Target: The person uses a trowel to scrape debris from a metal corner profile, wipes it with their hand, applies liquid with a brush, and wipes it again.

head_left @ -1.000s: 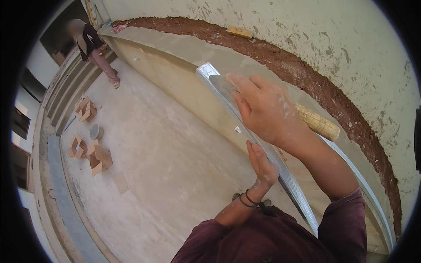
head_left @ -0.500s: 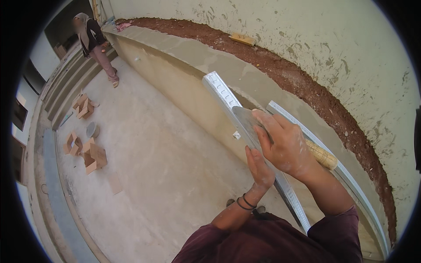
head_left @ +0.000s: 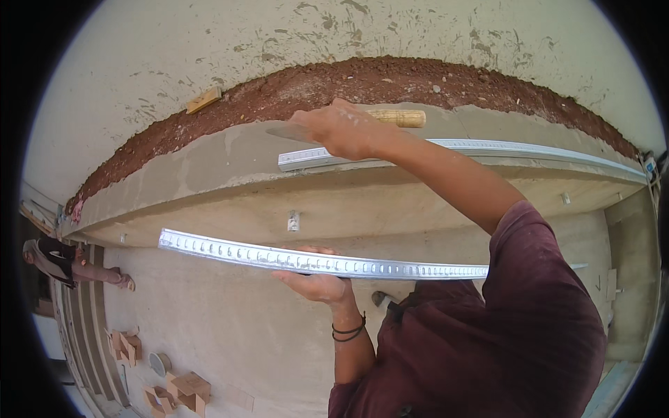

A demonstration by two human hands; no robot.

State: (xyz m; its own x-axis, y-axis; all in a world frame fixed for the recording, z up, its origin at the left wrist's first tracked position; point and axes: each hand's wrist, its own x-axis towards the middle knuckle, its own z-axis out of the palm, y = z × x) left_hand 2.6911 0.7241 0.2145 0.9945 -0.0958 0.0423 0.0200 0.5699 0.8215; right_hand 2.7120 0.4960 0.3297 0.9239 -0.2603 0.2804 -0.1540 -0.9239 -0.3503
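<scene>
A long, slotted galvanized metal channel (head_left: 223, 249) rests across my left hand (head_left: 317, 284). Its palm is beneath the channel and its fingers curl up along the far side. My right hand (head_left: 345, 131) grips a plastering trowel by its wooden handle (head_left: 404, 117), above the cement-topped ledge. Part of the grey trowel blade (head_left: 280, 131) shows past my knuckles; my hand covers the rest. Below my right forearm, a second metal channel (head_left: 296, 160) lies along the ledge edge, partly hidden by the hand and arm.
A strip of red soil (head_left: 279, 97) runs between the ledge (head_left: 188, 164) and a stained wall (head_left: 209, 49). A small wood piece (head_left: 204, 100) lies there. Lower left are cardboard boxes (head_left: 191, 390), a bucket (head_left: 159, 363), and steps (head_left: 87, 341) with a person (head_left: 73, 263) beside them.
My view has turned rightward. My right hand and the trowel have moved off the held channel to over the ledge. My left hand now supports that channel from below, apart from the trowel.
</scene>
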